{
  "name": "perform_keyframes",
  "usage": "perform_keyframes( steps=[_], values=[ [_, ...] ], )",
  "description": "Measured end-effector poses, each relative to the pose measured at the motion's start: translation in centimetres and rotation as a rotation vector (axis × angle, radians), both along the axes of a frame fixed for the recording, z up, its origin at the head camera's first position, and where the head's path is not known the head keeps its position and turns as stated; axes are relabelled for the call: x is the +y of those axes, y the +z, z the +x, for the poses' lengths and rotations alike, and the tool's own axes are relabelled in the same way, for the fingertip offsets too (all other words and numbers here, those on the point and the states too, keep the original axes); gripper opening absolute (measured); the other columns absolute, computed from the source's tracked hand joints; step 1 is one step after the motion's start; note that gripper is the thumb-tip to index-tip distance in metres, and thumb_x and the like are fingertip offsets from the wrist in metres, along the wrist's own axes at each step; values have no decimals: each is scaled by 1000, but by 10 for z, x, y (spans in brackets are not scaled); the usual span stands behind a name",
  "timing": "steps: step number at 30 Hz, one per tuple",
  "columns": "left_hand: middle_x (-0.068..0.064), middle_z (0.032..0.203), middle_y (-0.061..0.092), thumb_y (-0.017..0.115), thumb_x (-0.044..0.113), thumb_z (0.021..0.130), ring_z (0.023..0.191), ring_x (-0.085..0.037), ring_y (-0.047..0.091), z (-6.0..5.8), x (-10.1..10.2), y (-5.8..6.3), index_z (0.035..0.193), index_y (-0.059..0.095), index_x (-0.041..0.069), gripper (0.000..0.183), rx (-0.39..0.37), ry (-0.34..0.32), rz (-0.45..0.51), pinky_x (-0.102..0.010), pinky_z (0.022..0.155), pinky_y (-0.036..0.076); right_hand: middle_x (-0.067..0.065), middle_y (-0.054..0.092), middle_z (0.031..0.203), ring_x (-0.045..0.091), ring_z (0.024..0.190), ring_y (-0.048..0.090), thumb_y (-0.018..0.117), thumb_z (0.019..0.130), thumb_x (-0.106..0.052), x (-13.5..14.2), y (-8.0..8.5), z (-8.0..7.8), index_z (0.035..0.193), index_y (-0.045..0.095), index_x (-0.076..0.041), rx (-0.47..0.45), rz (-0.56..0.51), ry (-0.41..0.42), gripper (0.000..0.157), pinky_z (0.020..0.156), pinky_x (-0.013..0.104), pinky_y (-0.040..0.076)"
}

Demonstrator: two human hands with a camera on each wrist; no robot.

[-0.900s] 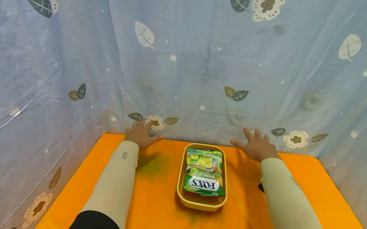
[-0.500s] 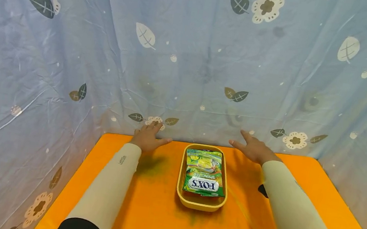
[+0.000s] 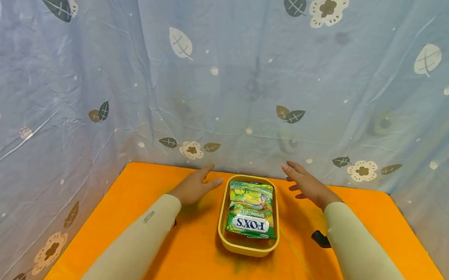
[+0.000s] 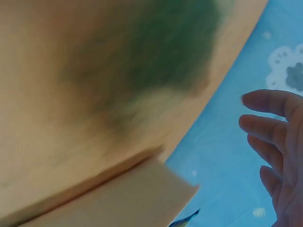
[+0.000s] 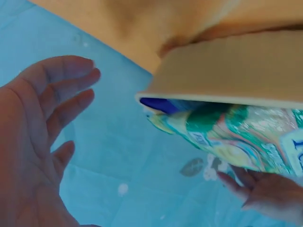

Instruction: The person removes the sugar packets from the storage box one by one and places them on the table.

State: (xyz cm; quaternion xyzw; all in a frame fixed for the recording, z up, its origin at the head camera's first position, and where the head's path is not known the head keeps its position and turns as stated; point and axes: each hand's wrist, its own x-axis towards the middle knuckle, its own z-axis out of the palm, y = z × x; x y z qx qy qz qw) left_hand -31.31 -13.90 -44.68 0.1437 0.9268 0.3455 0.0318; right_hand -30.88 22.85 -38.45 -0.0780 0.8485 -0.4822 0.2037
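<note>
A yellow rectangular tub (image 3: pixel 246 250) stands on the orange table, holding a green FOX'S Spring Tea candy bag (image 3: pixel 252 210) whose print faces upside down in the head view. Left of the tub is my left hand (image 3: pixel 194 187), fingers loosely extended and thumb toward the rim, touching nothing. On the other side my right hand (image 3: pixel 305 185) hovers near the far right corner, its fingers spread and slightly bent. The right wrist view shows the tub's side (image 5: pixel 232 66) and the bag (image 5: pixel 236 132) beyond my relaxed right fingers (image 5: pixel 71 66). Under the bag, the tub's contents are mostly hidden.
The orange table (image 3: pixel 198 274) ends at a blue patterned curtain (image 3: pixel 231 89) behind and at both sides. A black strap-like piece (image 3: pixel 320 239) shows beside the right forearm. Dark green stains mark the tabletop left of the tub.
My left hand has moved right and nearer, closing in on the tub. My right hand has turned more sideways, with its fingers drawn closer together. The tub and bag stay in place.
</note>
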Motion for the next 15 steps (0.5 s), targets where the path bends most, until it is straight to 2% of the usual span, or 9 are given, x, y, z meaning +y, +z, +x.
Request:
perform_keyframes(
  steps=[5, 7, 10, 15],
  values=[
    [0, 151, 33, 42, 74, 84, 132, -25, 38, 7, 9, -9, 151, 19, 38, 79, -53, -52, 75, -49, 105, 32, 16, 39, 141, 42, 122, 44, 40, 82, -76, -5, -3, 3, 153, 10, -35, -21, -81, -18, 88, 97, 55, 39],
    [1, 151, 33, 44, 71, 85, 131, -25, 39, 10, 13, -11, 151, 20, 40, 77, -62, -49, 102, -48, 104, 33, 17, 42, 140, 40, 120, 48, 40, 83, -75, -6, -2, 5, 153, 12, -34, -27, -110, -23, 86, 97, 54, 40],
    [3, 150, 34, 46, 69, 86, 130, -24, 41, 14, 17, -13, 151, 22, 38, 77, -64, -31, 134, -48, 103, 35, 18, 46, 137, 39, 116, 51, 38, 85, -74, -8, 0, 7, 153, 14, -32, -37, -143, -17, 83, 95, 52, 43],
    [2, 148, 37, 50, 67, 86, 127, -22, 44, 20, 21, -17, 152, 28, 27, 80, -108, -6, 203, -47, 102, 37, 21, 44, 136, 41, 116, 51, 38, 87, -72, -12, -2, 13, 152, 15, -26, -80, -195, 8, 83, 94, 51, 44]
  ],
)
